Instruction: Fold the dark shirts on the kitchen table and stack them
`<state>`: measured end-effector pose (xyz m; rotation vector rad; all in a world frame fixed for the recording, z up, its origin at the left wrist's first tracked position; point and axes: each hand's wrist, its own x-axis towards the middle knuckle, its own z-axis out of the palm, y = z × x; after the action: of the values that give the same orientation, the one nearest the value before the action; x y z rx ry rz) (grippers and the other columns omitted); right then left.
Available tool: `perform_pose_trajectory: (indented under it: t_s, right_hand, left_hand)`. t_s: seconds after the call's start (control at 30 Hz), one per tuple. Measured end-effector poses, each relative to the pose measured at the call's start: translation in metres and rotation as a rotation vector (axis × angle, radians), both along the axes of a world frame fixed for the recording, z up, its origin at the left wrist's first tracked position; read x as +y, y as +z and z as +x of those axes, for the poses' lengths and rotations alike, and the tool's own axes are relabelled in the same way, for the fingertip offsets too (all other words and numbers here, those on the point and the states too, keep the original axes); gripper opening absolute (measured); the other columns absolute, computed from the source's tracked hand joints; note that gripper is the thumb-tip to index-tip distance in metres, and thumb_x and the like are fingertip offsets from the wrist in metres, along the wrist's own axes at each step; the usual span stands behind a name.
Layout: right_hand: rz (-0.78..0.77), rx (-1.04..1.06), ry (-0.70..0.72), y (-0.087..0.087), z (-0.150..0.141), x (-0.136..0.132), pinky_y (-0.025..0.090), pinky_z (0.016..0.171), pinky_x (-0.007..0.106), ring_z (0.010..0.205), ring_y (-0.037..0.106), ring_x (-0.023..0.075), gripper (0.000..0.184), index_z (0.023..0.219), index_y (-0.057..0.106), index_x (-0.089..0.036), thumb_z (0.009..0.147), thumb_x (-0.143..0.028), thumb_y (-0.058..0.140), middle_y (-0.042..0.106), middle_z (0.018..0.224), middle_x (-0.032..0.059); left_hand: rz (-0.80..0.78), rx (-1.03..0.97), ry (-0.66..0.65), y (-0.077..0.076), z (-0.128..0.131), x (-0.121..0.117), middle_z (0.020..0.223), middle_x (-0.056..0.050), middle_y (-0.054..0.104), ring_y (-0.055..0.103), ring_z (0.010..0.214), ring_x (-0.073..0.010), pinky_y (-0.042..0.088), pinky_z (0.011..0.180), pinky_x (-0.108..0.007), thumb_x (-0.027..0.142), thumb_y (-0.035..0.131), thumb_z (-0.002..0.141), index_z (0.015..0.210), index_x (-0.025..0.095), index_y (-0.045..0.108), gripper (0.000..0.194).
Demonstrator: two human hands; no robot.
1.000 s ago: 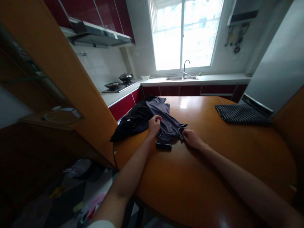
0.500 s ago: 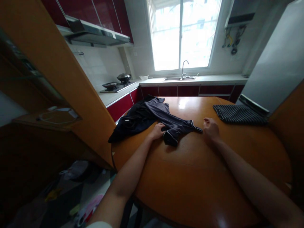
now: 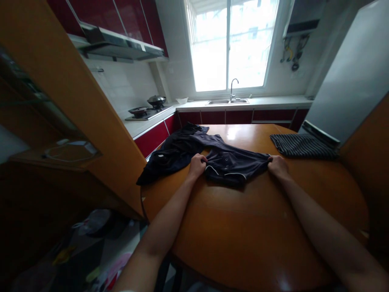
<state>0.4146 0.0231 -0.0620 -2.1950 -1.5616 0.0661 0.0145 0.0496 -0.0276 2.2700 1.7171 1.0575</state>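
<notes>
A dark grey polo shirt with white piping on its collar lies partly spread on the wooden table, collar toward me. My left hand is closed on the shirt's left side near the collar. At the opposite side, my right hand grips the cloth and pulls it taut. The shirt's far left end overlaps a heap of black clothing, which reaches the table's left edge. My fingertips are partly hidden by the fabric and the hands themselves.
A striped dark garment lies folded at the table's right. Beyond the table stand a counter with a sink and a stove with pans. A wooden partition rises at the left, with bags on the floor below.
My right hand has taken hold of the shirt and moved slightly right. The shirt is spread wider, its collar and buttons now showing. My left hand has closed more on the cloth.
</notes>
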Motion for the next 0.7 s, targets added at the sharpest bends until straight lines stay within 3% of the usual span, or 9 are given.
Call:
perform_pose_trajectory:
  t_s: [0.13, 0.3, 0.4, 0.5, 0.6, 0.7]
  right_hand:
    - [-0.074, 0.063, -0.159, 0.004, 0.028, -0.01, 0.049, 0.084, 0.04, 0.1, 0.068, 0.0334, 0.029, 0.1, 0.078, -0.017, 0.077, -0.02, 0.061, 0.073, 0.105, 0.0186]
    - [-0.069, -0.036, -0.24, 0.012, 0.022, -0.016, 0.044, 0.093, 0.051, 0.111, 0.06, 0.0366, 0.031, 0.103, 0.076, -0.012, 0.082, -0.021, 0.056, 0.067, 0.114, 0.0243]
    - [0.101, -0.154, -0.097, 0.014, 0.007, -0.015, 0.039, 0.099, 0.05, 0.118, 0.053, 0.0346, 0.032, 0.103, 0.075, -0.014, 0.086, -0.022, 0.05, 0.063, 0.123, 0.0205]
    - [0.194, -0.173, 0.095, 0.011, -0.008, -0.013, 0.037, 0.103, 0.044, 0.122, 0.051, 0.0296, 0.035, 0.114, 0.073, -0.018, 0.089, -0.023, 0.048, 0.062, 0.132, 0.0139]
    - [0.091, -0.149, 0.215, 0.006, -0.013, -0.009, 0.041, 0.102, 0.037, 0.119, 0.055, 0.0262, 0.041, 0.122, 0.07, -0.019, 0.087, -0.016, 0.051, 0.064, 0.132, 0.0115]
    - [-0.019, -0.137, 0.287, 0.005, -0.011, -0.008, 0.044, 0.1, 0.033, 0.112, 0.061, 0.0234, 0.041, 0.118, 0.074, -0.02, 0.083, -0.01, 0.054, 0.069, 0.123, 0.0097]
  left_hand:
    - [-0.166, 0.181, 0.089, 0.008, 0.0, -0.004, 0.091, -0.01, 0.073, 0.069, 0.09, -0.0219, 0.053, 0.085, -0.028, 0.003, 0.057, 0.073, 0.078, 0.019, 0.079, 0.028]
    - [-0.328, 0.259, 0.074, 0.006, 0.002, -0.01, 0.076, -0.011, 0.074, 0.071, 0.078, -0.0263, 0.053, 0.078, -0.033, 0.013, 0.065, 0.073, 0.071, 0.02, 0.077, 0.015]
    - [-0.215, 0.224, 0.07, 0.0, 0.005, -0.009, 0.096, -0.012, 0.075, 0.071, 0.093, -0.0278, 0.053, 0.088, -0.035, 0.02, 0.064, 0.081, 0.09, 0.021, 0.078, 0.016]
    - [-0.058, 0.128, 0.026, -0.011, 0.009, -0.003, 0.119, -0.013, 0.07, 0.065, 0.111, -0.0273, 0.049, 0.1, -0.037, 0.02, 0.066, 0.084, 0.114, 0.02, 0.072, 0.031]
    - [-0.095, 0.04, -0.086, -0.021, 0.011, 0.004, 0.119, -0.011, 0.07, 0.065, 0.112, -0.0245, 0.05, 0.102, -0.036, 0.013, 0.069, 0.079, 0.122, 0.019, 0.069, 0.043]
    - [-0.14, 0.025, -0.137, -0.023, 0.014, 0.008, 0.112, -0.009, 0.074, 0.069, 0.102, -0.023, 0.054, 0.094, -0.033, 0.007, 0.064, 0.078, 0.117, 0.019, 0.073, 0.041]
